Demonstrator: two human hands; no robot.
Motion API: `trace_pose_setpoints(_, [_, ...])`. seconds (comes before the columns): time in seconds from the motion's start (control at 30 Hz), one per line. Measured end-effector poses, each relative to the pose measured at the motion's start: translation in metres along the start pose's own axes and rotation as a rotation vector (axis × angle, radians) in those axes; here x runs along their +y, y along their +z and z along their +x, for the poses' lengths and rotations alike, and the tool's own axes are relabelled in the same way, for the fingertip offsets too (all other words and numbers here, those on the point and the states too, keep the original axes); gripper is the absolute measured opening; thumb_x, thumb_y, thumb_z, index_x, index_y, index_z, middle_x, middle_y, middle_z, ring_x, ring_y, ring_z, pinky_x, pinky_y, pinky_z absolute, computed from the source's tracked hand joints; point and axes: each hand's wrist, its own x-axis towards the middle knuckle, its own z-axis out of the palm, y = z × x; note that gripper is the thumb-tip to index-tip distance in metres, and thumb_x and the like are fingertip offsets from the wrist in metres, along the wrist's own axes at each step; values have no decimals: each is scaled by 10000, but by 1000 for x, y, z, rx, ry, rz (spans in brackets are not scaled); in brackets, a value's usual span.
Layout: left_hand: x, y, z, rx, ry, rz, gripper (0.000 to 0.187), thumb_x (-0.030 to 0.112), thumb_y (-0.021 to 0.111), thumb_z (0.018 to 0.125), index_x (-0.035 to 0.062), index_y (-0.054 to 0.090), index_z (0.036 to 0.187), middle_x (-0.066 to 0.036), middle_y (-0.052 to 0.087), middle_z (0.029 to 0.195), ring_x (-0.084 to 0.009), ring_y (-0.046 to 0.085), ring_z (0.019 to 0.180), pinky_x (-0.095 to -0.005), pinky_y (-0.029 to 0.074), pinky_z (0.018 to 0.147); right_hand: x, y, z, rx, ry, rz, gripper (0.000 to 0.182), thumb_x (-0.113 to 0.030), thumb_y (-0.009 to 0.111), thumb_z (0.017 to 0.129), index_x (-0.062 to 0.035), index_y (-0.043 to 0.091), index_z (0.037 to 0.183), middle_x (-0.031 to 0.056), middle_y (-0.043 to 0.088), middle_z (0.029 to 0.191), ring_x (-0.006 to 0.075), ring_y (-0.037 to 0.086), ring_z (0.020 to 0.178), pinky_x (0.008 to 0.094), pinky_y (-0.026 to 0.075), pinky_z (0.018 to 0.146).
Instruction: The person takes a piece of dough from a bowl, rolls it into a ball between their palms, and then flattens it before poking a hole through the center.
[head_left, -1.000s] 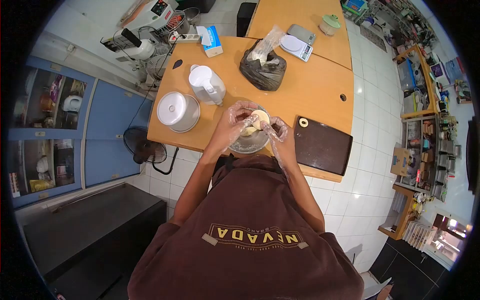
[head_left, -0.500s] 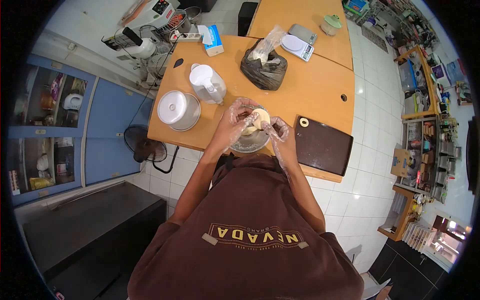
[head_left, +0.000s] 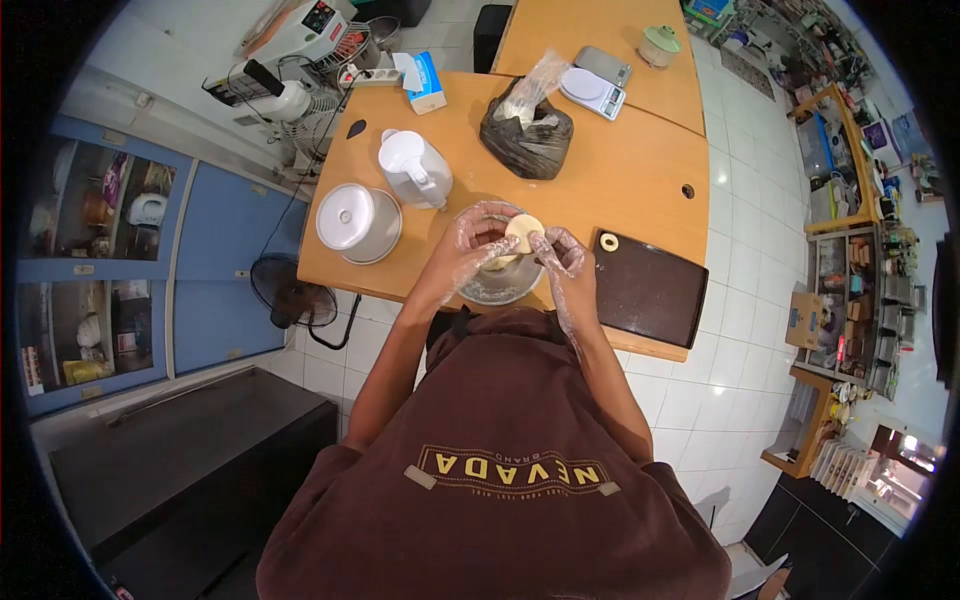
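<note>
Between my two floury hands is a small round of pale dough (head_left: 523,231), held up over a metal bowl (head_left: 497,288). My left hand (head_left: 470,249) pinches the dough from its left side, fingers curled. My right hand (head_left: 566,265) grips the opposite edge with thumb and fingertips. More dough shows partly inside the bowl, mostly covered by my hands. To the right, a ring of dough (head_left: 609,243) lies in the upper left corner of a dark baking tray (head_left: 650,295).
On the table (head_left: 640,170) stand a white lidded container (head_left: 345,218), a white pitcher (head_left: 412,165), a black plastic bag (head_left: 530,148) with a clear bag in it, a kitchen scale (head_left: 592,92) and a blue-white box (head_left: 427,82). A fan (head_left: 290,290) stands left of the table.
The dough round has tilted and now faces the camera more, slightly higher between my fingers. My hands stay over the bowl with small finger movements.
</note>
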Motion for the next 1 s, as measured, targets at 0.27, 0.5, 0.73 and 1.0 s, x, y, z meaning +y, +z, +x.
trace_pose_setpoints(0.27, [-6, -1, 0, 16, 56, 110, 288, 87, 711, 964, 18, 653, 1237, -53, 693, 1181, -128, 652, 1069, -291, 512, 966, 2, -2, 0, -21, 58, -98, 260, -170, 730, 1000, 27, 682, 1161, 70, 720, 1069, 116, 648, 981, 275, 518, 881])
trace_pose_setpoints(0.5, [-9, 1, 3, 44, 43, 36, 352, 137, 703, 995, 24, 599, 1312, -66, 679, 1172, -134, 640, 1093, -290, 535, 958, 1, -6, -1, -100, 38, -136, 252, -191, 716, 1014, 25, 682, 1138, 47, 706, 1034, 108, 634, 950, 278, 520, 853])
trace_pose_setpoints(0.73, [-11, 1, 0, 2, 42, 20, 377, 132, 679, 1012, 34, 553, 1354, -75, 633, 1261, -136, 636, 1114, -306, 552, 969, -7, -3, -2, -57, 25, -57, 225, -177, 688, 1031, 27, 676, 1126, 58, 703, 1056, 111, 633, 979, 290, 517, 883])
trace_pose_setpoints(1.0, [-3, 6, -3, 26, 37, 33, 377, 121, 675, 1011, 30, 548, 1353, -68, 628, 1268, -130, 635, 1108, -304, 551, 969, -13, -1, -7, -75, 36, -49, 203, -174, 683, 1032, 15, 687, 1106, 43, 699, 1033, 96, 618, 961, 274, 495, 879])
